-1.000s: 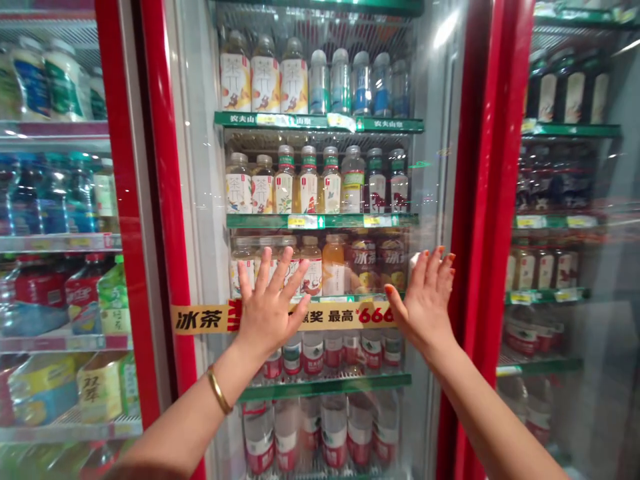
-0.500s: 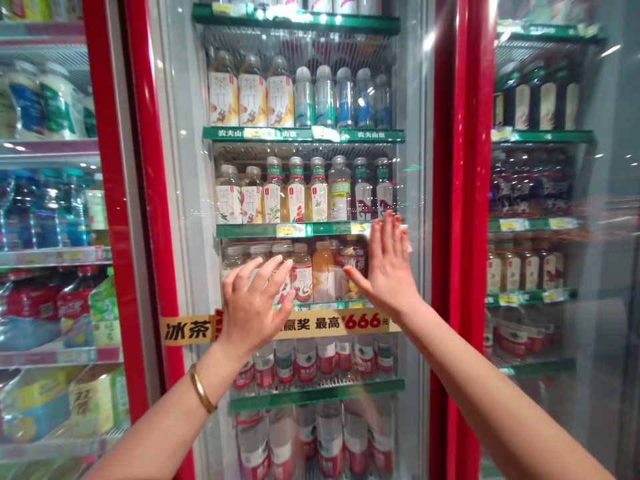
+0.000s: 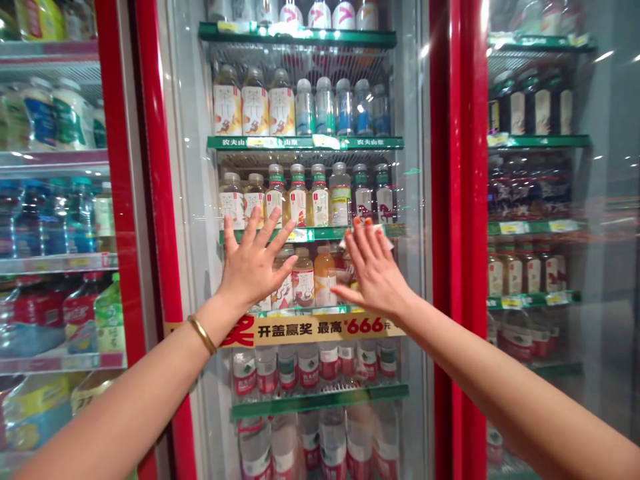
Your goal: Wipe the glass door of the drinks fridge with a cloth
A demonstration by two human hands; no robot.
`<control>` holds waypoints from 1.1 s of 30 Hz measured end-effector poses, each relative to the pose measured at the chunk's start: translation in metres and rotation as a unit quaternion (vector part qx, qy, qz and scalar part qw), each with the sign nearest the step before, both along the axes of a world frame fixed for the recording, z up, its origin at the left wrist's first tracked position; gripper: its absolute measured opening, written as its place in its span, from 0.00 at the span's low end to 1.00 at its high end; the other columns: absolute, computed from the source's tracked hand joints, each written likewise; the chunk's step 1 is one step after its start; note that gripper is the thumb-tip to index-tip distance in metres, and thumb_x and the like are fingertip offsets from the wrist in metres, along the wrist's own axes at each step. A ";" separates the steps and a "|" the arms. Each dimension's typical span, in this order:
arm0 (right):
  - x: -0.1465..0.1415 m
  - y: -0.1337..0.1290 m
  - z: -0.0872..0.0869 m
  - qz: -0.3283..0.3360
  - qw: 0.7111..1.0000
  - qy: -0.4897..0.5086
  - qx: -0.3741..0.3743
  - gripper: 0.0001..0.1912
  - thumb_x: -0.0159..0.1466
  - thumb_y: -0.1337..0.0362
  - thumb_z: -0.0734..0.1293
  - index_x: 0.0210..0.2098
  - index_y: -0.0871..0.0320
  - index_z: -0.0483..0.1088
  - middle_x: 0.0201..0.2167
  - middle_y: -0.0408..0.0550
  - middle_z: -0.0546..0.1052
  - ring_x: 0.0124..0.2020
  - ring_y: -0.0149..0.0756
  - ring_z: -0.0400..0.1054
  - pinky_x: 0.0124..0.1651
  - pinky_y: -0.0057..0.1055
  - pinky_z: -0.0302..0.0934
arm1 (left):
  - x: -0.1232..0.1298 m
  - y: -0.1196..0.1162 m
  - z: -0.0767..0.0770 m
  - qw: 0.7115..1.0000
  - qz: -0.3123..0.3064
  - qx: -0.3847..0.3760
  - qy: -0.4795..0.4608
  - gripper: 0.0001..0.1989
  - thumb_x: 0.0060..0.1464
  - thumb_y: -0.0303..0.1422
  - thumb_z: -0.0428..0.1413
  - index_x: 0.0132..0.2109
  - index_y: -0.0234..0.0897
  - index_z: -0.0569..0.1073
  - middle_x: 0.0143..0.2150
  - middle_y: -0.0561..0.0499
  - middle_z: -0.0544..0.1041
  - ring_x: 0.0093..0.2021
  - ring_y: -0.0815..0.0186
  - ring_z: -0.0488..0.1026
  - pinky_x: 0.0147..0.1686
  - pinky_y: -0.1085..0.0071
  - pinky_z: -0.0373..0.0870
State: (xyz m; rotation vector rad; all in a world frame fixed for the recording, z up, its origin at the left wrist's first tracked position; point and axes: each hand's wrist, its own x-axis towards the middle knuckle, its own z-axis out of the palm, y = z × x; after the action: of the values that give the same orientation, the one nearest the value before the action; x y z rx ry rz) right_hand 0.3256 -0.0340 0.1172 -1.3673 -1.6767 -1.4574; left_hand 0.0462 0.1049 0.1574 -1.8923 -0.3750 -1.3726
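Note:
My left hand (image 3: pixel 255 263) and my right hand (image 3: pixel 373 270) are raised side by side, palms forward, fingers spread, at or very near the glass door (image 3: pixel 187 200) of a drinks cooler. Neither grips anything. Behind them stand bottles of tea (image 3: pixel 255 203) and a bottle of orange drink (image 3: pixel 325 280). A small white scrap (image 3: pixel 373 237) shows at my right fingertips, its nature unclear. A gold bangle (image 3: pixel 203 335) circles my left wrist. A yellow promotional strip (image 3: pixel 320 329) runs across the door below my hands.
Green shelves hold rows of bottled drinks, with red-capped water bottles (image 3: pixel 265 370) low down. Red door frames (image 3: pixel 457 200) separate this cooler from neighbouring coolers, stocked with more bottles, on both sides.
My hands have moved closer together, with my right hand shifting furthest left. The cooler shelves sit slightly differently in view as my head moves.

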 end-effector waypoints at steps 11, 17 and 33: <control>-0.001 0.005 0.042 -0.030 0.995 0.086 0.032 0.59 0.74 0.31 0.52 0.77 0.57 0.07 0.82 0.55 0.19 0.85 0.61 0.22 0.83 0.70 0.35 | 0.000 0.000 -0.002 1.000 0.001 -0.001 0.002 0.42 0.68 0.48 0.58 0.81 0.62 0.50 0.85 0.52 0.51 0.85 0.45 0.43 0.80 0.28 0.25; 0.001 -0.007 -0.007 0.001 0.999 -0.013 -0.052 0.60 0.72 0.28 0.53 0.81 0.57 0.15 0.84 0.54 0.26 0.85 0.58 0.28 0.85 0.63 0.37 | 0.000 -0.001 -0.003 1.000 -0.016 -0.006 -0.001 0.40 0.68 0.47 0.58 0.81 0.60 0.53 0.84 0.51 0.53 0.85 0.45 0.44 0.79 0.27 0.26; 0.037 -0.012 0.013 -0.068 0.988 0.130 0.042 0.55 0.76 0.35 0.52 0.82 0.63 0.19 0.83 0.60 0.20 0.85 0.63 0.22 0.82 0.69 0.38 | -0.038 0.007 -0.025 0.999 0.043 0.004 -0.007 0.38 0.71 0.48 0.55 0.82 0.56 0.51 0.85 0.50 0.52 0.85 0.50 0.43 0.82 0.36 0.29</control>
State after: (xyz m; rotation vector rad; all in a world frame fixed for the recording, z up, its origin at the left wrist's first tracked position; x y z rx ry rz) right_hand 0.3628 -0.0457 0.1298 -1.5749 -1.3663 -1.3397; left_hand 0.0081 0.1118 0.1322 -1.8393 -0.4528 -1.3294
